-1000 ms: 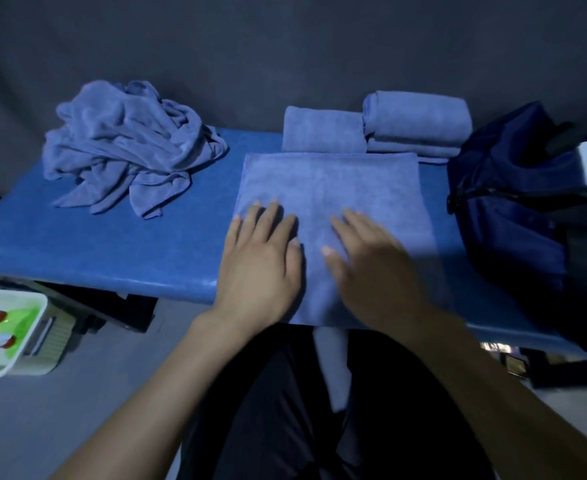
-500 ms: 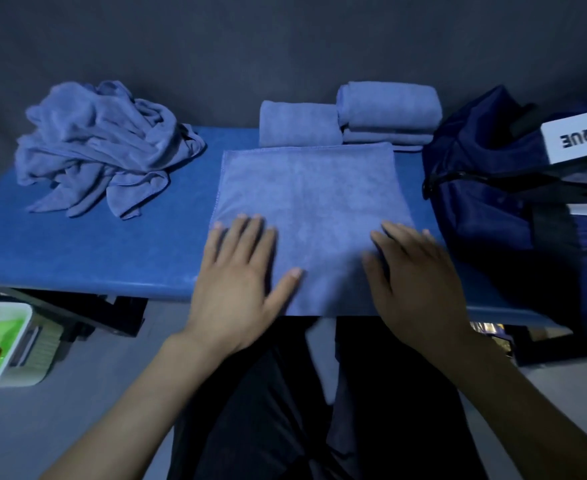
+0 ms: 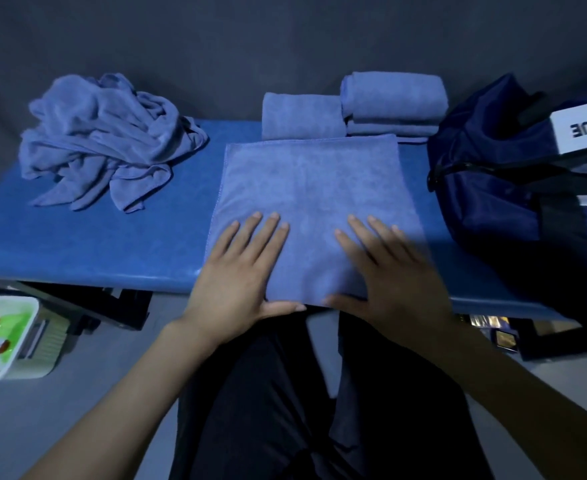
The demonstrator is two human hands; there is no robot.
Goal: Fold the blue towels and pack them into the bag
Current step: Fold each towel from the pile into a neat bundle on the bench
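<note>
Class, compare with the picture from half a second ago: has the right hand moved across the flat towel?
Yes. The right hand has slid left, away from the bag, toward the left hand on the flat towel.

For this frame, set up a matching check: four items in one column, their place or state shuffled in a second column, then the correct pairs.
Items
1. flat towel
2. crumpled towels
3. folded towels
4. bag

Place or state
A. heaped at the table's left end
B. stacked along the table's far edge
C. spread out under the left hand and right hand
D. standing at the table's right end

Pairs: 1-C, 2-A, 3-B, 4-D
</note>
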